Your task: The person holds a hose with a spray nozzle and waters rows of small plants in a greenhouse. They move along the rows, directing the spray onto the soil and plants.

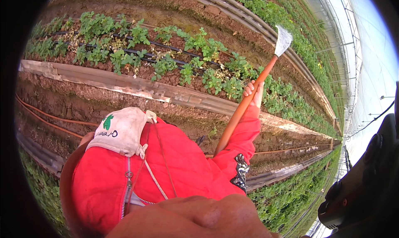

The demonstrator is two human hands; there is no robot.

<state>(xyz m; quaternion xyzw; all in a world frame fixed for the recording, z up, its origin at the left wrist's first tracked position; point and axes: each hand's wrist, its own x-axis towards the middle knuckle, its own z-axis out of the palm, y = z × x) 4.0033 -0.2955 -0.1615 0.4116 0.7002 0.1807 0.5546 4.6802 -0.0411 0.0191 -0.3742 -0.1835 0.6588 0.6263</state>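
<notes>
My right hand (254, 91), in a red sleeve, grips an orange hose (237, 119) near its outlet. Its fingers wrap around the hose. A fan of water (283, 40) sprays from the tip over the far side of the bed. Low leafy plants (215, 80) grow beneath the hose, some with dried, pale leaves. A patch of skin (85, 139) beside the white cloth bag (120, 130) on my front seems to be my left hand, mostly hidden; whether it holds anything cannot be seen. Along my left side curves a brown band (64, 183), perhaps more hose.
Weathered boards (149, 88) edge the planted bed. Black drip lines (149, 55) run among the plants. Thin orange hoses (59, 116) lie along the soil path. More green beds (290, 194) stretch alongside beneath a plastic greenhouse cover (374, 60). A dark device (352, 188) blocks the lower right.
</notes>
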